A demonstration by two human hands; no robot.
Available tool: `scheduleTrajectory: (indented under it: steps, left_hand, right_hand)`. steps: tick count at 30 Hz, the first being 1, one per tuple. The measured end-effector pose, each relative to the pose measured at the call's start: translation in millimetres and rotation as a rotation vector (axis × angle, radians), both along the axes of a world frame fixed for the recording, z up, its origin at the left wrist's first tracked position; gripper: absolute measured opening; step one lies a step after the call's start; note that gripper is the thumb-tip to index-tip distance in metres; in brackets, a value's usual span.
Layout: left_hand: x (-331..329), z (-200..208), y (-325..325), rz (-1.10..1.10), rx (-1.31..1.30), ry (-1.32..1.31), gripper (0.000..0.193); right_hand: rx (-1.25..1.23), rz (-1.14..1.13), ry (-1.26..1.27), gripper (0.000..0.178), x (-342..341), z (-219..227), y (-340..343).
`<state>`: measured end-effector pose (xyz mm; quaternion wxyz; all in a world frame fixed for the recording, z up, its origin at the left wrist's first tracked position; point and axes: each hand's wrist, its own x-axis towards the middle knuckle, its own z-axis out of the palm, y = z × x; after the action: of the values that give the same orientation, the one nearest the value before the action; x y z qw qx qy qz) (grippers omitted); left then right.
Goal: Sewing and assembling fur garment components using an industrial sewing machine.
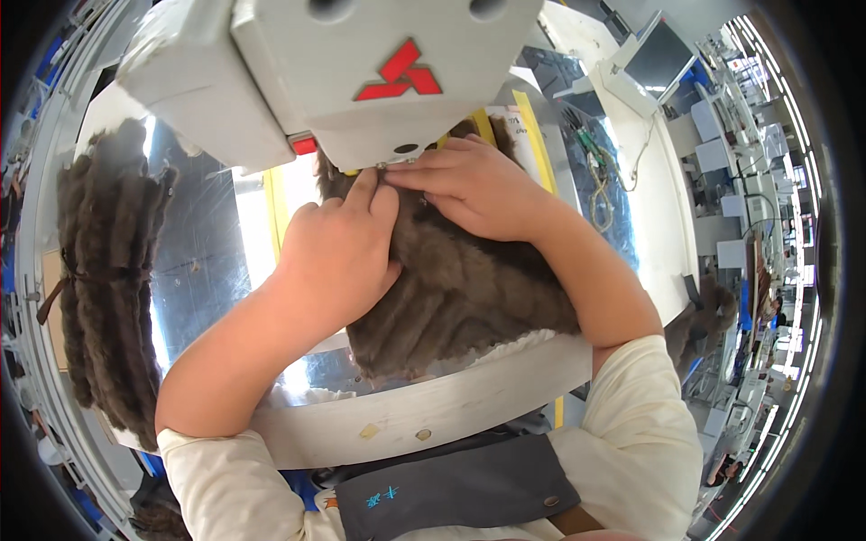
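White machine head (388, 90), streaky brown fur (460, 293) under left hand (338, 248) and right hand (483, 189), grips unclear

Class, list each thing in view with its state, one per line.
Brown fur: spread out, partly under both hands
Left hand: on the fur, index finger extended
Right hand: on the fur, fingers extended
Fur bundle: strapped round its middle
Monitor: screen dark
White machine: running or not, unclear
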<state>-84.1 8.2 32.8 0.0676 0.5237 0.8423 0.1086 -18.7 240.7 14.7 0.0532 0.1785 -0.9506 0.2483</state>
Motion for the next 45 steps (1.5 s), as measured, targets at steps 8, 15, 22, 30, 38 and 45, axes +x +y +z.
scheduleTrajectory:
  steps: [8,15,22,30,38,45]
  left_hand:
    - [-1.9,7.5,3.6,0.019,-0.030,-0.067,0.062]
    - [-1.5,12.8,5.0,0.046,-0.066,-0.095,0.062]
    - [-1.4,17.0,4.4,0.052,-0.155,-0.129,0.064]
    - [6.9,25.9,1.6,0.013,-0.165,-0.137,0.062]
    - [15.0,30.9,2.6,-0.016,-0.230,-0.135,0.064]
    - [15.5,25.1,3.9,-0.117,-0.189,-0.069,0.070]
  right_hand:
    - [0.053,0.007,0.014,0.038,-1.1,-1.4,-4.3]
    - [0.019,0.048,0.060,0.033,-1.1,-0.4,-7.0]
    - [0.004,0.064,0.057,0.027,-0.8,-2.9,-12.4]
    - [0.012,0.075,0.036,0.025,6.6,1.3,-15.0]
    - [0.058,0.080,-0.091,0.023,17.8,13.4,-19.4]
    - [0.124,0.052,-0.174,0.022,21.7,20.9,-14.6]
